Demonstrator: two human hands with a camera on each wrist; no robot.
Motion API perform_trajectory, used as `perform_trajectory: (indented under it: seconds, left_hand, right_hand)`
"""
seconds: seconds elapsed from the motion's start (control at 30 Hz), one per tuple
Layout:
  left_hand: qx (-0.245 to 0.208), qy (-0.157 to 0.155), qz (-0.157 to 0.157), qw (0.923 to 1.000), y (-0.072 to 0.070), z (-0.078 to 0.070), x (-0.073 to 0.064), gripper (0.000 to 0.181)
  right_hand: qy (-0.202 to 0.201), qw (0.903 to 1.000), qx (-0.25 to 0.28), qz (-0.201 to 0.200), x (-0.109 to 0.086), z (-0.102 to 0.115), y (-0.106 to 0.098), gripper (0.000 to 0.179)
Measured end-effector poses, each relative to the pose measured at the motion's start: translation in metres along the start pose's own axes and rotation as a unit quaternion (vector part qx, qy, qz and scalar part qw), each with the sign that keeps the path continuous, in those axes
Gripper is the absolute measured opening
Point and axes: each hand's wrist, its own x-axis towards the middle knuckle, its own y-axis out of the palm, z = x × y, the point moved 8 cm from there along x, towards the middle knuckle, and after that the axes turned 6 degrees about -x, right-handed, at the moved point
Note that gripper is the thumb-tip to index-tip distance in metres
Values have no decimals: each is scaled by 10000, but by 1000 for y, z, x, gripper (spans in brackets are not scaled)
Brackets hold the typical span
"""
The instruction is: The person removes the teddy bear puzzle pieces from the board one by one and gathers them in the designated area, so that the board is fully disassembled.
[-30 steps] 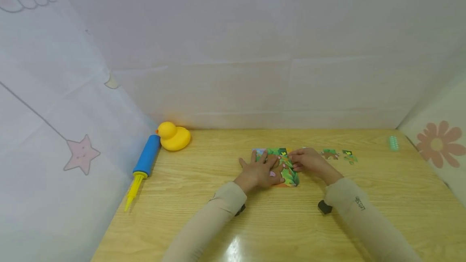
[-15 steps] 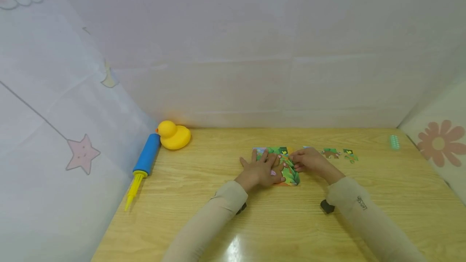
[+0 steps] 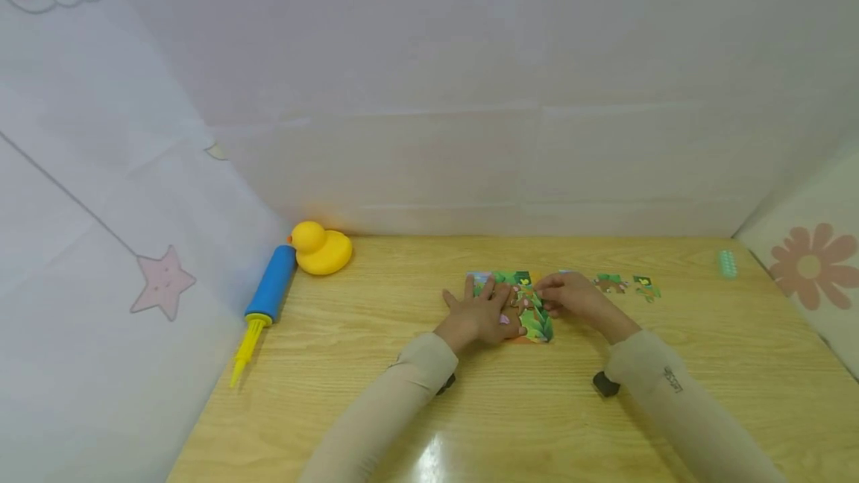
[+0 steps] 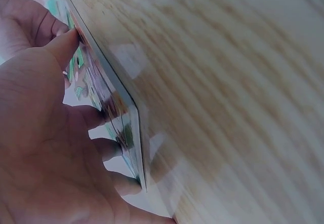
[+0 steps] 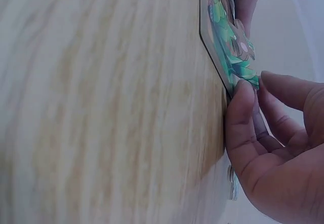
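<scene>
A jigsaw puzzle (image 3: 540, 329) with a green, cartoon-animal picture lies flat on the table in the head view. My left hand (image 3: 478, 317) rests on it with fingers spread; in the left wrist view its fingertips press along the thin board (image 4: 121, 97). At the puzzle's right side my right hand (image 3: 572, 297) pinches a puzzle piece (image 5: 242, 51) by its green corner between thumb and finger. That piece, green with a brown animal, stands tilted up from the board in the right wrist view. My left palm hides much of the puzzle's middle.
Loose puzzle pieces (image 3: 611, 284) lie right of the board, one more pair (image 3: 647, 288) beyond them. A yellow rubber duck (image 3: 323, 250) and a blue hand pump (image 3: 271, 284) are at the far left. A small mint-green studded item (image 3: 728, 264) is near the right back corner.
The piece at my right fingertips has tilted up from the board. Both hands keep almost the same place; the left stays spread on the puzzle.
</scene>
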Motion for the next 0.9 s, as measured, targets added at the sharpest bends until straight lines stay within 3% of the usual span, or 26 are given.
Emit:
perform_trajectory:
  seconds: [0.9]
  left_hand:
    - [-108, 65, -114, 9999, 3, 2, 2, 88]
  right_hand:
    - [-391, 9984, 363, -177, -6, 10, -5, 38]
